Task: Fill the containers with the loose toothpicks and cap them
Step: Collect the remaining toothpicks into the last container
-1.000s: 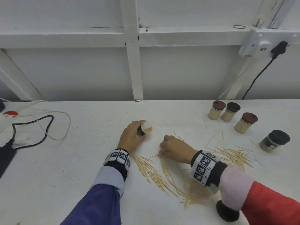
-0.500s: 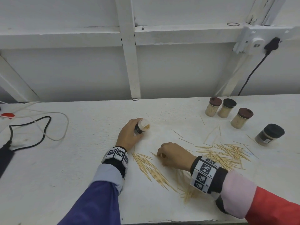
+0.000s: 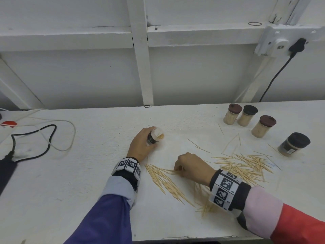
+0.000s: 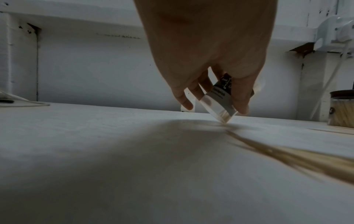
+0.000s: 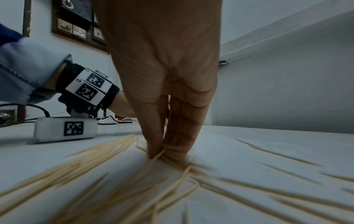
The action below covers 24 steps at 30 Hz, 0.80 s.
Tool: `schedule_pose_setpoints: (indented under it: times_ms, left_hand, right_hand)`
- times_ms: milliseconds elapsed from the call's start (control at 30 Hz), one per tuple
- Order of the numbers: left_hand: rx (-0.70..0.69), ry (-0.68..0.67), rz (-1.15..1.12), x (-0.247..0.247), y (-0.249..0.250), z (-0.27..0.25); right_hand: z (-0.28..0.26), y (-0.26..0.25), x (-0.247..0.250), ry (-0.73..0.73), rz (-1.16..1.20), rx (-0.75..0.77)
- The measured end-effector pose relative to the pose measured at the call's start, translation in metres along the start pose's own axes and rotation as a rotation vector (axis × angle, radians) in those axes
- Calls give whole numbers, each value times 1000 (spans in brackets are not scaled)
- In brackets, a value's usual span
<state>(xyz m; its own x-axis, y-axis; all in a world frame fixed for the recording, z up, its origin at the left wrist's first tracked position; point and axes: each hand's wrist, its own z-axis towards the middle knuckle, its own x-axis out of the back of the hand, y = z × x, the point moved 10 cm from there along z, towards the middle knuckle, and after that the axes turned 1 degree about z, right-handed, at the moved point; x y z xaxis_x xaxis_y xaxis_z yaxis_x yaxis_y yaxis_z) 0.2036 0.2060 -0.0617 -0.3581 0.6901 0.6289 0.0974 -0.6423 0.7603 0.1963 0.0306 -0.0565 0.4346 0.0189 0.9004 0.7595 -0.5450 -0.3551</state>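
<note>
On the white desk (image 3: 88,173), head view: left hand (image 3: 140,147) grips a small clear plastic container (image 3: 154,137), tilted with its mouth toward the loose wooden toothpicks (image 3: 167,182) nearer the person, presumably for loading. Four capped jars (image 3: 263,126) stand well right of it. Left wrist view: container's base edge touches desk. Right wrist view: right hand (image 5: 164,75) fingers (image 5: 153,136) pinch several toothpicks.

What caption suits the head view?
Left hand tilts an open jar; right hand pinches toothpicks off the table.

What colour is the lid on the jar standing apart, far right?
Black, on the far-right jar; clearest in the head view.
</note>
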Motion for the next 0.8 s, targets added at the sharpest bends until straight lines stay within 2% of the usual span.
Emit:
schedule_pose_setpoints:
  times_ms: [267, 800]
  left_hand:
    - [-10, -4, 4, -2, 1, 0]
    - [-36, -7, -5, -3, 3, 0]
  right_hand:
    - [0, 5, -8, -25, -226, -32]
    - [-1, 7, 5, -32, -152, -40]
